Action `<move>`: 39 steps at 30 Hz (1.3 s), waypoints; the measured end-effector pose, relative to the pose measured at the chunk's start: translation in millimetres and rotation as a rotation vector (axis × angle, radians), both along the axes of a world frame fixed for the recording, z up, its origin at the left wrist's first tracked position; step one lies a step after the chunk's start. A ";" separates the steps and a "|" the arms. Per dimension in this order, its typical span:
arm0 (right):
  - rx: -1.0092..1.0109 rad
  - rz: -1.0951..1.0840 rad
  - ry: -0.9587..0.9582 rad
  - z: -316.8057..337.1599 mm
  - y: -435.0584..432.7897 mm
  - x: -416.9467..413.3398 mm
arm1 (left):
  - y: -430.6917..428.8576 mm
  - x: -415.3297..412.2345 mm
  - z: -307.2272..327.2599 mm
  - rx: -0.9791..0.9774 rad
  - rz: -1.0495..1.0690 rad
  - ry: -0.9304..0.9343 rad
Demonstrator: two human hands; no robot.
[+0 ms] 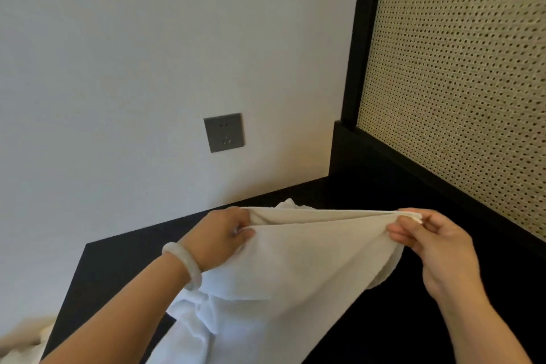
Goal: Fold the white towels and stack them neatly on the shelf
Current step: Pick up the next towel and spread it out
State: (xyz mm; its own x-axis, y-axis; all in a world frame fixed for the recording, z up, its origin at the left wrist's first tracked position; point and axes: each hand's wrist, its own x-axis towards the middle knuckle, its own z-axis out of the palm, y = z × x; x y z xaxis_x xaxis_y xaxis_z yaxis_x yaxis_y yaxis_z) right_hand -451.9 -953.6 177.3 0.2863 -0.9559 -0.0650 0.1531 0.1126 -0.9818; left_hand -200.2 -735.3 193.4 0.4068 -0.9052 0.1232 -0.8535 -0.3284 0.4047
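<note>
A white towel (310, 254) hangs stretched between my two hands above a black shelf top (118, 269). My left hand (220, 235), with a pale bangle on its wrist, pinches the towel's upper left corner. My right hand (434, 241) pinches the upper right corner, so the top edge runs taut and doubled between them. The towel's lower part drapes down over more crumpled white cloth (201, 322) lying on the black surface. A bit of white fabric (288, 204) peeks up behind the taut edge.
A white wall with a grey socket plate (223, 132) stands behind the shelf. A woven cane panel (455, 83) in a black frame rises on the right. Pale cloth (20, 346) lies at the bottom left corner, off the shelf.
</note>
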 end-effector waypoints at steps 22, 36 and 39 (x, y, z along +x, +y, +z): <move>-0.742 0.436 -0.377 380.3 13.2 161.9 | 125.1 67.9 327.1 -0.397 0.362 -0.638; -0.787 0.387 -0.149 368.5 20.8 167.6 | 103.9 73.1 232.9 -0.348 0.501 -0.459; -0.830 0.309 -0.007 361.4 17.4 167.9 | 101.6 73.7 219.8 -0.265 0.491 -0.449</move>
State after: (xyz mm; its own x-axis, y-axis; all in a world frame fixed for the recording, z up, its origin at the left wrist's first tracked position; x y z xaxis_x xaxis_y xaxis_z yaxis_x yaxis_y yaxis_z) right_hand -284.0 -936.3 538.6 0.5372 -0.5742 0.6179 0.2399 -0.5982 -0.7646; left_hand -126.6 -633.7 413.2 0.6178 -0.5472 0.5647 -0.7351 -0.6568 0.1678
